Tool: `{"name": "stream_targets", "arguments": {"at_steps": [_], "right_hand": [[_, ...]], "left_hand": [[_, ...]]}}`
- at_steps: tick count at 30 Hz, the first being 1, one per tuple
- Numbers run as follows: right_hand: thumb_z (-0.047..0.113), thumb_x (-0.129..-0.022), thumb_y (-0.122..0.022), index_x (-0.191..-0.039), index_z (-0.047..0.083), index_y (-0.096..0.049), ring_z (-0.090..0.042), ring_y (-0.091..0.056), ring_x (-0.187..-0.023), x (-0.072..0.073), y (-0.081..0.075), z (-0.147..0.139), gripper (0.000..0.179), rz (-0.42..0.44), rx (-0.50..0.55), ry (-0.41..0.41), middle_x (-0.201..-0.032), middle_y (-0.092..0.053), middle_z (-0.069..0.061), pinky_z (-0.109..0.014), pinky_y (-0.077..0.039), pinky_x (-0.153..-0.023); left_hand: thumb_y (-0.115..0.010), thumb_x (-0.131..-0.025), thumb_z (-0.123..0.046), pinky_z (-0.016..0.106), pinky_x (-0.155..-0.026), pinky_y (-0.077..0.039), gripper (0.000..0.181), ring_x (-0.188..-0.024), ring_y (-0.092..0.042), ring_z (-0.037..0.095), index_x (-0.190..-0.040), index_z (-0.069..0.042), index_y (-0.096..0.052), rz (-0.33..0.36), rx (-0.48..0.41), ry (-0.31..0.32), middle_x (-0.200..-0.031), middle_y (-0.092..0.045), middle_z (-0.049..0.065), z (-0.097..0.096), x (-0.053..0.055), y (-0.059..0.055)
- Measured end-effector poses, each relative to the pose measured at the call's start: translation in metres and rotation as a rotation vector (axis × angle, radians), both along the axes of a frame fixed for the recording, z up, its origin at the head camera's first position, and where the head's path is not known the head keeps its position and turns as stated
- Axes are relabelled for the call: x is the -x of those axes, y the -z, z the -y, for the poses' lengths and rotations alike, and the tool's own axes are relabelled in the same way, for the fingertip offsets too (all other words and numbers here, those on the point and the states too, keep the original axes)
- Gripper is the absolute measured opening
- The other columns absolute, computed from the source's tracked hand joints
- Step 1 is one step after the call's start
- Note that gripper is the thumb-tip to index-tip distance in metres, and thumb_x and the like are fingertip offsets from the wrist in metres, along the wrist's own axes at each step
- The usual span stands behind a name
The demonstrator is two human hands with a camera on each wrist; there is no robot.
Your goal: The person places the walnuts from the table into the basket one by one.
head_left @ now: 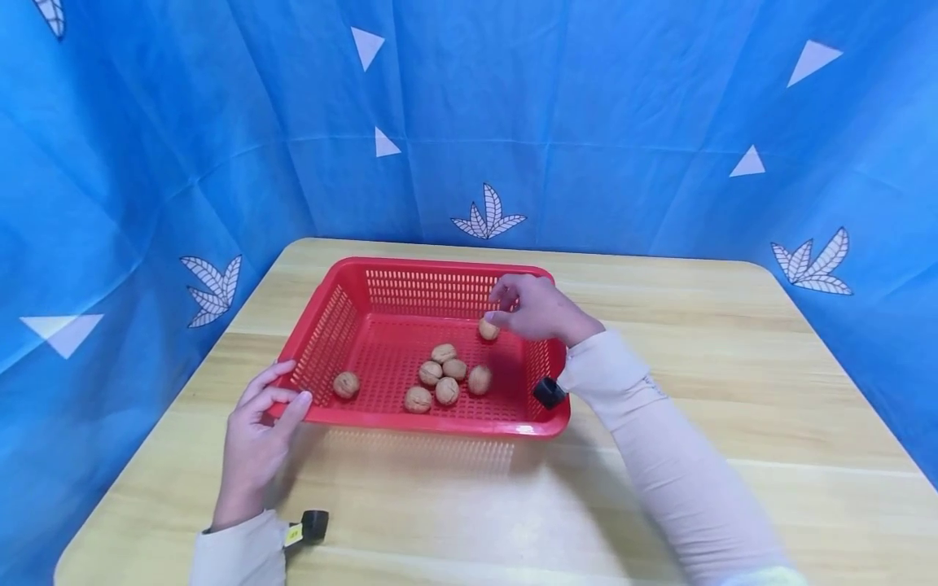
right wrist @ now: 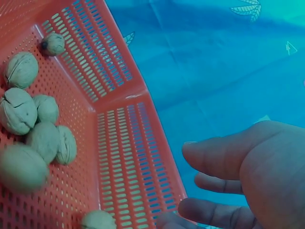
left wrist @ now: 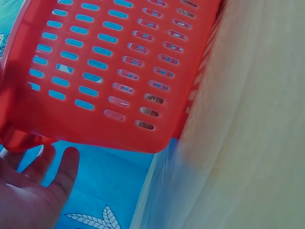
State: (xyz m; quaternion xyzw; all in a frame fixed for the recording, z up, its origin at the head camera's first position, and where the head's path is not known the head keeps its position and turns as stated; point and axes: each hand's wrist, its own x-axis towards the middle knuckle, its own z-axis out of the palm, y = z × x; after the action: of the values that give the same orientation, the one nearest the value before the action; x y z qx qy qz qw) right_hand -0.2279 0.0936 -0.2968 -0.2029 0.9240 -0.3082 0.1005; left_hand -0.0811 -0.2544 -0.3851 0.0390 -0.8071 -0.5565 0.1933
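Note:
A red plastic basket (head_left: 440, 422) with slotted walls stands on the table, walnuts scattered inside it. My left hand (head_left: 256, 439) grips the basket's near left corner, thumb on the rim and fingers along the outer side. Over the right end of the basket hovers my right hand (head_left: 538, 309), its fingers loosely bent. The right wrist view shows a gap between thumb and fingers (right wrist: 214, 210), with nothing held there. One walnut (head_left: 488, 329) lies just below that hand. A cluster of several walnuts (head_left: 447, 391) sits mid-basket, and a single walnut (head_left: 346, 385) rests near the left wall.
The pale wooden table (head_left: 733, 366) extends to the right of the basket and in front of it. A blue cloth (head_left: 469, 106) with white leaf and triangle prints hangs behind the table and along its sides.

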Motion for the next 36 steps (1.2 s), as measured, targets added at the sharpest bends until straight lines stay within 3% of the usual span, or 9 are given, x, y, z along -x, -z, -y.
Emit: {"name": "stream_targets", "arguments": {"at_steps": [9, 17, 27, 36], "right_hand": [[0.026, -0.089, -0.072, -0.114, 0.005, -0.060, -0.025, -0.059, -0.091, -0.003, -0.005, -0.016, 0.035, -0.003, -0.015, 0.024, -0.102, -0.063, -0.009, -0.038, -0.053, -0.078], [0.022, -0.090, -0.069, -0.111, 0.003, -0.062, -0.026, -0.059, -0.087, -0.003, -0.005, -0.039, 0.030, -0.062, -0.011, 0.050, -0.097, -0.064, -0.010, -0.039, -0.052, -0.074], [0.024, -0.089, -0.069, -0.108, 0.005, -0.061, -0.027, -0.061, -0.089, -0.007, -0.004, -0.068, 0.028, -0.027, -0.010, 0.127, -0.100, -0.065, -0.013, -0.036, -0.054, -0.069], [0.027, -0.090, -0.068, -0.114, 0.001, -0.059, -0.027, -0.062, -0.087, -0.012, 0.011, -0.104, 0.036, 0.004, -0.077, 0.141, -0.101, -0.065, -0.015, -0.042, -0.053, -0.073]], "left_hand": [[-0.067, -0.091, -0.010, 0.010, -0.076, -0.048, 0.018, -0.126, -0.039, 0.024, -0.088, 0.008, -0.065, 0.004, 0.024, -0.014, -0.139, -0.048, 0.000, 0.002, 0.002, 0.001], [-0.067, -0.092, -0.012, 0.009, -0.078, -0.048, 0.020, -0.129, -0.038, 0.025, -0.087, 0.008, -0.066, -0.006, 0.038, -0.013, -0.139, -0.049, 0.000, 0.002, 0.004, 0.005], [-0.067, -0.093, -0.014, 0.008, -0.077, -0.047, 0.021, -0.130, -0.036, 0.026, -0.088, 0.007, -0.066, 0.012, 0.072, -0.016, -0.140, -0.048, 0.000, 0.001, 0.004, 0.003], [-0.067, -0.093, -0.014, 0.008, -0.078, -0.046, 0.023, -0.131, -0.036, 0.025, -0.088, 0.008, -0.066, 0.015, 0.067, -0.023, -0.140, -0.048, -0.001, 0.000, 0.003, 0.001]]}}
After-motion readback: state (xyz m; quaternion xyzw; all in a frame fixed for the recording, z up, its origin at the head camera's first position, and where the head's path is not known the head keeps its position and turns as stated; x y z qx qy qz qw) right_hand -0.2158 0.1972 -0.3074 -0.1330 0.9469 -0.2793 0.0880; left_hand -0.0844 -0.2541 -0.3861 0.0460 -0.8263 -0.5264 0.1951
